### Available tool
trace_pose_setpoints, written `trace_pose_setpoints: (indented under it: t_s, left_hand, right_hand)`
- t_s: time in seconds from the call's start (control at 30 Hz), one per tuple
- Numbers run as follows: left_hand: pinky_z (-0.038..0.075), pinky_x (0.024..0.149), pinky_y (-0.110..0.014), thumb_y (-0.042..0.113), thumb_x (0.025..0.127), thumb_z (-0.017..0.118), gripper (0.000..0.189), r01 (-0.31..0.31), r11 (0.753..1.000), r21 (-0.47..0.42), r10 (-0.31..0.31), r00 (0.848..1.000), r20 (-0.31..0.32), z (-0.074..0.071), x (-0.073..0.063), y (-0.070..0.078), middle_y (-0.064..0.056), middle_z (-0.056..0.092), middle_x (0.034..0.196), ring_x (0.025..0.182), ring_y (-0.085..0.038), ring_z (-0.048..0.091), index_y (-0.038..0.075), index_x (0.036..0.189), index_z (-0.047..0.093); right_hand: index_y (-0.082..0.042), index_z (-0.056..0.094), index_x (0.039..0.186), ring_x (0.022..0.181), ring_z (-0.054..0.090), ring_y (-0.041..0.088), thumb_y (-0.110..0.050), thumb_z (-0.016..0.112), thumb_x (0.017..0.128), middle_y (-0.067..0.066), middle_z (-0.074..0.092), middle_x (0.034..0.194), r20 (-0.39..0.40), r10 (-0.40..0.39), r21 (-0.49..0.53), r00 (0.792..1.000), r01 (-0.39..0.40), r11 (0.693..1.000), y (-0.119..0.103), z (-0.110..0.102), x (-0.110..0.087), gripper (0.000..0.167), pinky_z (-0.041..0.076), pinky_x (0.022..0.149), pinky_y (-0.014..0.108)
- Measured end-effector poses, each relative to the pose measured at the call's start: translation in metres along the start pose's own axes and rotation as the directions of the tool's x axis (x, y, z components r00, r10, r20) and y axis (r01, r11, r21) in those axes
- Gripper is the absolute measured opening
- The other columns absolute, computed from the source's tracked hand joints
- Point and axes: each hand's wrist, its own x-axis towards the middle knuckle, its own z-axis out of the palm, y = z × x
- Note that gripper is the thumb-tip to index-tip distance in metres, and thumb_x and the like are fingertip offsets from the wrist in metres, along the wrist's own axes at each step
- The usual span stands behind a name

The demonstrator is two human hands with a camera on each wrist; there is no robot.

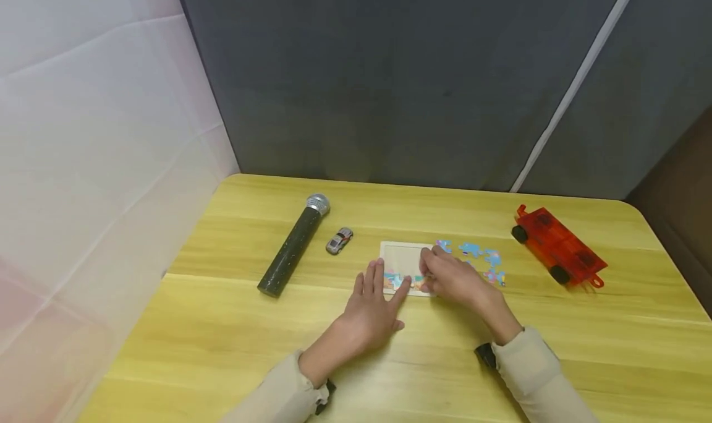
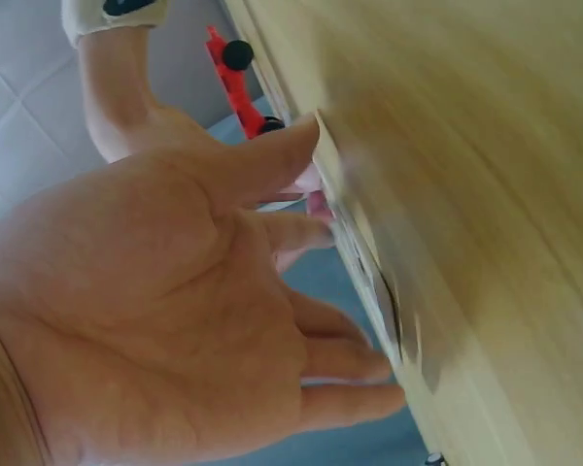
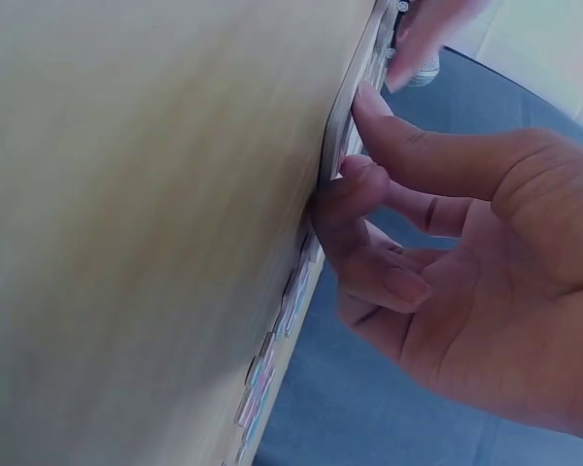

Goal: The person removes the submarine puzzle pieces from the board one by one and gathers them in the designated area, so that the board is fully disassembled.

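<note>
A small jigsaw tray (image 1: pixel 402 259) with a pale frame lies on the table, pictured pieces (image 1: pixel 392 281) along its near side. My left hand (image 1: pixel 371 316) has its fingers spread over the tray's left and near edges; its index fingertip touches the pieces. At the tray's right side my right hand (image 1: pixel 457 279) bends its fingers, pinching a puzzle piece mostly hidden by thumb and forefinger. The right wrist view shows that thumb (image 3: pixel 437 160) low at the tray's edge. Several loose blue and pink puzzle pieces (image 1: pixel 492 258) lie to the right of the tray.
A dark-handled microphone (image 1: pixel 292 250) and a small silver toy car (image 1: pixel 339 240) lie left of the tray. Farther right is a red toy trailer (image 1: pixel 562 247) with black wheels. A dark grey panel (image 1: pixel 389 83) rises behind the wooden table (image 1: pixel 211 324), and a pale wall (image 1: pixel 100 163) borders its left.
</note>
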Motion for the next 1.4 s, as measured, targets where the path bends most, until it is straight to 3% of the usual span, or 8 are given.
trace_pose_setpoints:
  t_s: [0.13,0.4,0.67,0.8,0.9,1.0,1.13,1.4]
  left_hand:
    - [0.030,0.134,-0.056,0.051,0.112,0.057,0.076,-0.039,0.999,0.003,0.039,0.999,-0.021,-0.001,-0.005,-0.001,-0.024,0.015,0.182,0.170,-0.040,0.018,0.022,0.176,0.029]
    - [0.026,0.135,-0.056,0.051,0.114,0.052,0.077,-0.067,0.998,0.021,0.068,0.997,-0.023,-0.001,0.001,-0.006,-0.004,0.015,0.186,0.171,-0.032,0.016,0.018,0.177,0.022]
    - [0.024,0.136,-0.055,0.049,0.114,0.054,0.082,-0.085,0.996,-0.026,0.084,0.996,-0.033,0.001,0.001,-0.008,-0.007,0.019,0.185,0.171,-0.033,0.016,0.008,0.176,0.021]
    - [0.023,0.136,-0.056,0.046,0.114,0.057,0.078,-0.106,0.991,-0.081,0.105,0.994,-0.019,0.001,0.000,-0.011,-0.016,0.015,0.185,0.171,-0.035,0.015,0.010,0.175,0.026]
    - [0.022,0.137,-0.056,0.046,0.113,0.057,0.077,-0.117,0.986,-0.116,0.117,0.993,-0.011,0.002,0.000,-0.012,-0.022,0.011,0.184,0.171,-0.036,0.015,0.014,0.176,0.027]
    - [0.020,0.137,-0.056,0.047,0.114,0.056,0.077,-0.123,0.983,-0.133,0.124,0.992,-0.004,0.003,0.000,-0.012,-0.025,0.011,0.183,0.171,-0.038,0.013,0.015,0.176,0.025]
    - [0.020,0.137,-0.056,0.049,0.114,0.055,0.077,-0.127,0.985,-0.117,0.128,0.992,-0.001,0.005,0.001,-0.011,-0.026,0.012,0.182,0.171,-0.039,0.012,0.018,0.177,0.024]
    - [0.022,0.137,-0.057,0.051,0.113,0.055,0.079,-0.134,0.985,-0.110,0.136,0.991,0.008,0.006,0.004,-0.012,-0.025,0.009,0.183,0.172,-0.037,0.009,0.023,0.178,0.021]
  right_hand:
    - [-0.008,0.057,0.102,0.081,0.057,0.019,-0.006,0.080,0.100,0.006,0.057,0.099,0.014,0.020,0.018,1.000,-0.020,1.000,0.001,-0.001,0.002,0.024,0.047,0.062,0.029]
    - [-0.008,0.057,0.102,0.081,0.059,0.019,-0.007,0.080,0.100,0.006,0.057,0.099,0.021,0.038,0.016,0.999,-0.039,0.999,-0.003,-0.004,0.003,0.023,0.046,0.062,0.029]
    - [-0.010,0.055,0.101,0.087,0.067,0.031,-0.008,0.081,0.099,0.007,0.056,0.098,0.003,0.005,0.022,1.000,-0.006,1.000,0.009,0.004,0.008,0.027,0.046,0.061,0.031]
    - [-0.011,0.054,0.102,0.100,0.071,0.041,-0.011,0.082,0.099,0.008,0.059,0.098,-0.008,-0.007,0.021,1.000,0.008,1.000,0.016,0.009,0.010,0.027,0.046,0.058,0.030]
    - [-0.011,0.056,0.100,0.091,0.069,0.032,-0.008,0.083,0.098,0.006,0.060,0.093,-0.014,-0.002,0.034,1.000,0.002,0.999,0.008,0.004,0.007,0.027,0.046,0.059,0.029]
    - [-0.009,0.058,0.098,0.076,0.057,0.019,-0.004,0.084,0.095,0.003,0.059,0.087,-0.027,-0.004,0.026,1.000,0.005,1.000,0.001,-0.001,0.005,0.027,0.044,0.061,0.028]
    - [-0.008,0.059,0.097,0.070,0.050,0.013,-0.002,0.083,0.095,0.001,0.059,0.081,-0.028,-0.008,0.044,1.000,0.009,0.999,0.001,-0.003,0.006,0.025,0.042,0.061,0.026]
    - [-0.005,0.059,0.095,0.062,0.056,0.013,0.001,0.076,0.100,0.004,0.067,0.081,0.060,-0.037,0.298,0.998,0.018,0.954,0.022,-0.019,0.004,0.019,0.049,0.061,0.025]
